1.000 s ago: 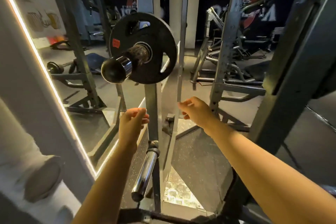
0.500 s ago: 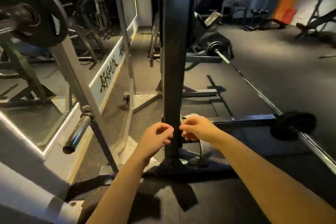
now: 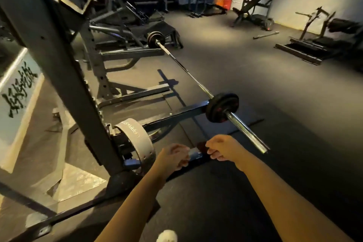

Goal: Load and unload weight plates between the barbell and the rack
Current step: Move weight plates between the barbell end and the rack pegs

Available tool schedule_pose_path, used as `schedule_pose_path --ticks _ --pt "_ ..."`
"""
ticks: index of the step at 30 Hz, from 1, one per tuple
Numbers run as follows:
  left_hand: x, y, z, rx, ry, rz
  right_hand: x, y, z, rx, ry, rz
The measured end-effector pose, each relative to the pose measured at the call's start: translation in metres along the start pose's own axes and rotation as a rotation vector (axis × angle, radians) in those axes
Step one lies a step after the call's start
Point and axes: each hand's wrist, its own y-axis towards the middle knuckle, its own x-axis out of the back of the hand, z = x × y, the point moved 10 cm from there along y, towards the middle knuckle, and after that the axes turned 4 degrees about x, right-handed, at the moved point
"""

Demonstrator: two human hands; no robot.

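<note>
Facing the loaded barbell point(image 3: 188, 73) on the floor, both hands empty and loosely curled.

Near plate point(image 3: 222, 107) sits on the sleeve at about 1 o'clock from the hands, with bare chrome running out toward 3 o'clock; a far plate point(image 3: 155, 39) sits at the other end, toward 11 o'clock. No collar shows outside the near plate, so my guess is it could slide or tip off unevenly when pulled, and the bar could roll on the mat. A belt point(image 3: 137, 140) lies by the rack upright point(image 3: 59, 76) at 9 o'clock, a possible trip. Left hand point(image 3: 173, 158) and right hand point(image 3: 222, 150) hang apart, fingers curled, gripping nothing, touching nothing that I can see.
</note>
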Motion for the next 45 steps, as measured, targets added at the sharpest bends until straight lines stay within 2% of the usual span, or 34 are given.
schedule_pose_path --ticks 8,16,20,25,32,39,42,45 --pt "-0.09 0.142 0.004 0.198 -0.085 0.115 0.11 0.079 -0.066 -0.216 0.096 -0.18" --pt "-0.123 0.284 -0.025 0.311 -0.253 0.032 0.209 0.178 -0.08 -0.337 -0.04 -0.252" --pt "-0.14 0.322 -0.022 0.404 -0.303 0.001 0.231 0.207 -0.098 -0.414 0.046 -0.279" --pt "-0.168 0.361 -0.016 0.446 -0.342 -0.025 0.264 0.259 -0.127 -0.474 0.081 -0.248" --pt "-0.193 0.39 0.01 0.572 -0.519 -0.285 0.269 0.349 -0.167 -0.436 0.163 -0.043" --pt "-0.231 0.458 -0.016 0.507 -0.482 -0.417 0.308 0.429 -0.2 -0.417 0.092 0.098" --pt "-0.228 0.479 -0.014 0.475 -0.371 -0.52 0.308 0.46 -0.206 -0.44 0.097 0.134" --pt "-0.229 0.493 -0.001 0.489 -0.478 -0.595 0.291 0.478 -0.206 -0.462 0.173 0.122"
